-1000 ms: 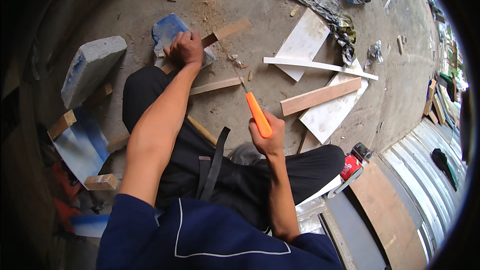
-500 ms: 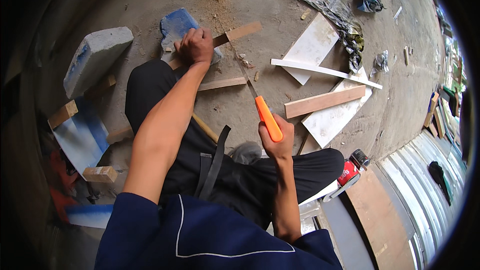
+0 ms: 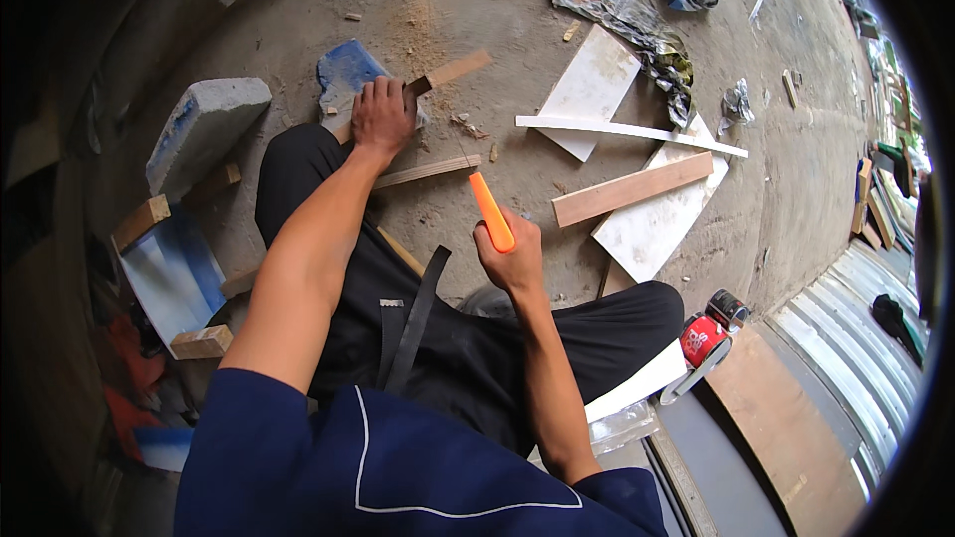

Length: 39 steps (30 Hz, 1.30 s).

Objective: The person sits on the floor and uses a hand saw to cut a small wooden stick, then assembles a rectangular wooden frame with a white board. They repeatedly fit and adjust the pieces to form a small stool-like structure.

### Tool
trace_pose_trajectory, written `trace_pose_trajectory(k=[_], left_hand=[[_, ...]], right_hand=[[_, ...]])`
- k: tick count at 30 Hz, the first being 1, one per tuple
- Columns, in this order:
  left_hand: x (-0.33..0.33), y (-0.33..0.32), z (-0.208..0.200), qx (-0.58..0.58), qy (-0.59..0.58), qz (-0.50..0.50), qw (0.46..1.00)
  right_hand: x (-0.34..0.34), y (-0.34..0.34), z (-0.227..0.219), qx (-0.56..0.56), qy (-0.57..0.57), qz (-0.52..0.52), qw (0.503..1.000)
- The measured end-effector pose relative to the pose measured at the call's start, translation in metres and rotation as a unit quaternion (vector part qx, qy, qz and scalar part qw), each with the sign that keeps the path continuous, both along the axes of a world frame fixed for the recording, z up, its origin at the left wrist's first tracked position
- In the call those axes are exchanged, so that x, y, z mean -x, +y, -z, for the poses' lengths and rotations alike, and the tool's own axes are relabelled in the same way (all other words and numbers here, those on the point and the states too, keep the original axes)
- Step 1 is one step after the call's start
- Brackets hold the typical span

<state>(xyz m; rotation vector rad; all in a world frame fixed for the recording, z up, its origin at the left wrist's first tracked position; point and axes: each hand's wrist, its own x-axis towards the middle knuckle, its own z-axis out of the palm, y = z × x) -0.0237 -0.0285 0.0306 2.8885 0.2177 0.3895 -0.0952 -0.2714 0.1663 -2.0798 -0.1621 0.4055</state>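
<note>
My left hand [image 3: 383, 124] presses down with bent fingers on a narrow wooden strip [image 3: 460, 68], whose far end sticks out to the right. Under that hand the strip rests over a blue and grey block [image 3: 350, 70]. My right hand [image 3: 517, 254] is wrapped around the orange handle of a handsaw [image 3: 489, 211], held in front of my lap. The saw's blade is seen almost edge-on as a faint thin line, and I cannot tell whether it touches the strip. Below lies another thin wooden piece [image 3: 428, 171], close to the handle's tip.
Sawdust [image 3: 418, 25] and chips lie on the floor ahead. To the right are white boards [image 3: 589, 89], a thin white strip [image 3: 637, 136], a brown plank [image 3: 637, 189] and crumpled plastic [image 3: 622, 0]. At left stands a concrete slab [image 3: 207, 129]; a red can [image 3: 704, 338] is beside my right knee.
The saw and my right hand have moved left and back, and its blade shows far less. My left hand's fingers have shifted on the strip. The whole view has turned slightly.
</note>
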Motion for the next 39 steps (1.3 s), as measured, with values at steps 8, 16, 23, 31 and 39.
trace_pose_trajectory(k=[8, 16, 23, 31, 39], left_hand=[[0.000, 0.016, -0.026, -0.025, 0.153, 0.086, 0.984], [0.010, 0.002, -0.018, -0.067, 0.139, 0.106, 0.982], [0.014, -0.006, -0.008, -0.110, 0.111, 0.105, 0.982], [0.010, -0.002, -0.013, -0.107, 0.135, 0.094, 0.980], [-0.012, 0.012, -0.016, -0.092, 0.184, 0.055, 0.977]], right_hand=[[0.001, -0.002, 0.005, 0.021, -0.037, -0.033, 0.999], [0.012, -0.006, -0.023, 0.012, 0.031, -0.017, 0.999], [0.001, -0.001, -0.017, 0.032, 0.039, -0.030, 0.998], [0.016, -0.013, -0.032, 0.040, 0.036, -0.031, 0.998], [-0.032, -0.015, -0.010, 0.036, -0.030, -0.042, 0.998]])
